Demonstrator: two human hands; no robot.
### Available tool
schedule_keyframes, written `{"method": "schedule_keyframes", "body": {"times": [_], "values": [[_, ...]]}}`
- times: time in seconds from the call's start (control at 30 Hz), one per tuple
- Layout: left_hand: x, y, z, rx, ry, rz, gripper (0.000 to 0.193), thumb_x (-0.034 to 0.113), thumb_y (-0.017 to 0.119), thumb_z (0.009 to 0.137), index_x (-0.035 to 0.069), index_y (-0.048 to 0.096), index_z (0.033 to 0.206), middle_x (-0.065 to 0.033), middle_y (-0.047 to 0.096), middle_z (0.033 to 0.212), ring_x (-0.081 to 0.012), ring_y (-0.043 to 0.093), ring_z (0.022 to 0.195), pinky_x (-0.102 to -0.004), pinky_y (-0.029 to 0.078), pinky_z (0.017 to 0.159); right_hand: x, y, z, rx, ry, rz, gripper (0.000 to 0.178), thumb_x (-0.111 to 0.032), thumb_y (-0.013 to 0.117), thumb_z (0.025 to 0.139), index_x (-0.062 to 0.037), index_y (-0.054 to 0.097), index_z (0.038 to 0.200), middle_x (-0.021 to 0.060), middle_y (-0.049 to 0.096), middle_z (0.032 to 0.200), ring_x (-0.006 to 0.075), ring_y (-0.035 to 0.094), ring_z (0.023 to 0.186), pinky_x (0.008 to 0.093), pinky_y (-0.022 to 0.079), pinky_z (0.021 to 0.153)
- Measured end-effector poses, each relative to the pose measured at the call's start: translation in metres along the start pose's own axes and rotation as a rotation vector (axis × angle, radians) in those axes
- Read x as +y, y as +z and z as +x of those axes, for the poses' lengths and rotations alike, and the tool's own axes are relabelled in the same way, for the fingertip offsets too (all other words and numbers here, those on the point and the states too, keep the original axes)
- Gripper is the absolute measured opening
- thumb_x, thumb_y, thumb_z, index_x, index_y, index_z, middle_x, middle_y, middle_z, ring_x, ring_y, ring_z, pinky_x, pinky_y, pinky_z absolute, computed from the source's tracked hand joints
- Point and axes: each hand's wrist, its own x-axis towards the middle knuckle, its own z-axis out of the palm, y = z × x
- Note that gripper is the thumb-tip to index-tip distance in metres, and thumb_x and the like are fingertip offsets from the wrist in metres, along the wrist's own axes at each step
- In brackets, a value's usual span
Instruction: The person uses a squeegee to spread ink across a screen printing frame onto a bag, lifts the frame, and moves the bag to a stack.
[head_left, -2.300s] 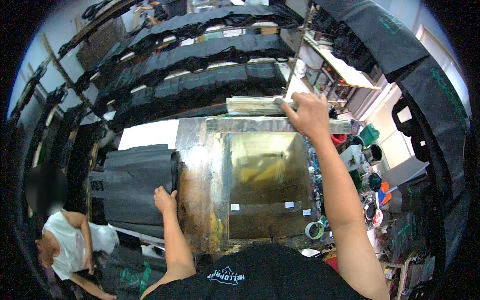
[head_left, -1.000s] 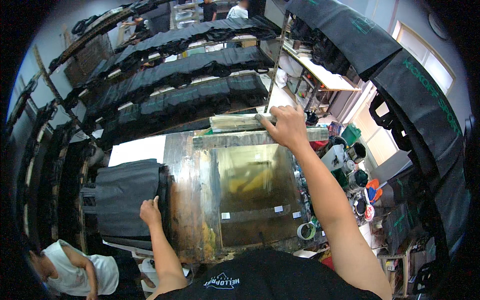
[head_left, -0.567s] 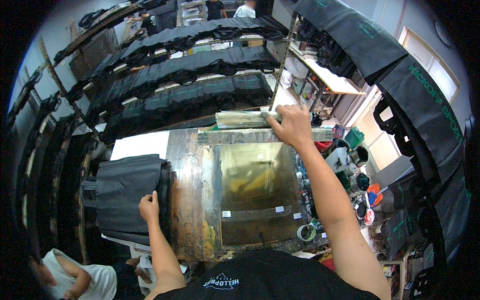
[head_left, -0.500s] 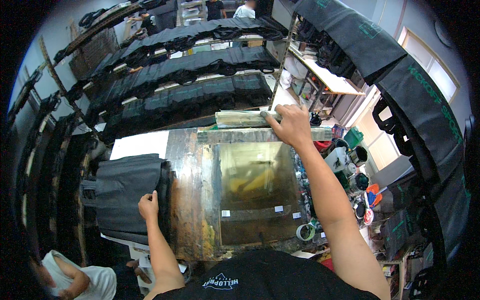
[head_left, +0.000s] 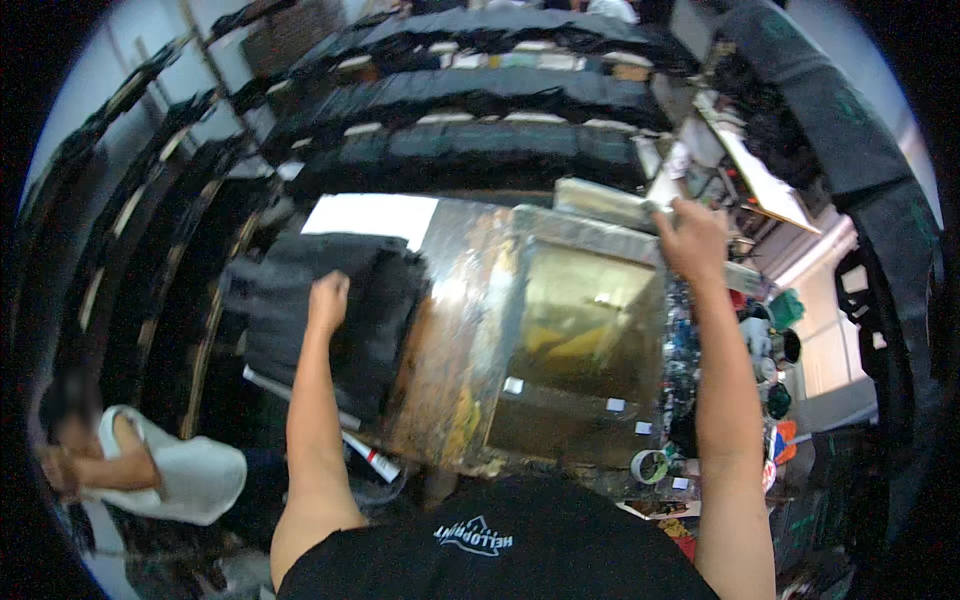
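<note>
My left hand (head_left: pixel 329 300) is closed over a stack of black fabric bags (head_left: pixel 275 330) on the left of the table. It seems to pinch the top bag, at a line where greyer cloth meets darker cloth; blur hides the fingertips. At the far edge of a screen printing frame (head_left: pixel 590 240), my right hand (head_left: pixel 695 240) grips the end of a pale squeegee (head_left: pixel 600 203), thumb on the near side and the other fingers mostly hidden. The frame's yellowish mesh (head_left: pixel 585 310) lies flat, with small white tabs on its near part.
A white sheet (head_left: pixel 370 215) lies behind the bags. Paint pots (head_left: pixel 785 345) and a tape roll (head_left: pixel 649 466) stand right of the frame. Racks hung with black bags (head_left: pixel 480 90) surround the table. A person in a white top (head_left: pixel 180 465) is at lower left.
My left hand has moved from the stack's right edge inward over the bags. My right hand stays at the squeegee. The whole view has turned, shifting the table rightward.
</note>
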Motion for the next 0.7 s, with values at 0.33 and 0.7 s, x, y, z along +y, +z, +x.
{"method": "schedule_keyframes", "body": {"times": [0.33, 0.7], "values": [[0.129, -0.043, 0.041, -0.329, 0.234, 0.129, 0.023, 0.022, 0.061, 0.096, 0.000, 0.067, 0.092, -0.0281, 0.068, 0.092, -0.0478, 0.066, 0.093, -0.0551, 0.052, 0.081, -0.012, 0.001, 0.010, 0.029, -0.011, -0.019, 0.055, -0.058, 0.057, 0.096, -0.0061, 0.075, 0.102, 0.0168, 0.074, 0.097, 0.0326, 0.068, 0.096, 0.0466, 0.043, 0.086], [0.308, 0.328, -0.040, -0.761, -0.383, 0.092, 0.049, 0.024, 0.061, 0.096, 0.024, 0.050, 0.144, -0.0263, 0.009, 0.168, -0.0570, 0.020, 0.148, -0.0808, 0.021, 0.108, -0.008, -0.004, 0.016, -0.087, 0.041, -0.001, 0.053, -0.056, 0.061, 0.092, -0.0056, 0.074, 0.098, 0.0164, 0.073, 0.096, 0.0340, 0.068, 0.100, 0.0543, 0.041, 0.099]]}}
